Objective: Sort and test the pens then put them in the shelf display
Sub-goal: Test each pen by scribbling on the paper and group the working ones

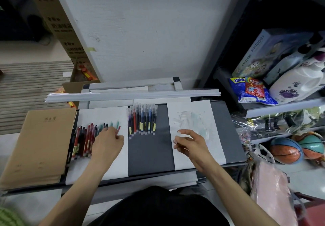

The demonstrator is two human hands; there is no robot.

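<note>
Red pen (pixel 118 130) sits pinched in the curled fingertips of the left hand (pixel 107 144), low over the left white sheet (pixel 116 164) and overlapping a loose heap of red and black pens (pixel 82 140) near the worktop's (pixel 149 155) left edge. The right hand (pixel 190 144) hangs over the scribbled test sheet (pixel 197 116) toward the right edge, thumb and forefinger curled close; blur hides whether they pinch anything. Between the sheets, by the far edge, a row of capped pens (pixel 142 120) lies side by side. Brown exercise books (pixel 38 146) overlap the left edge.
</note>
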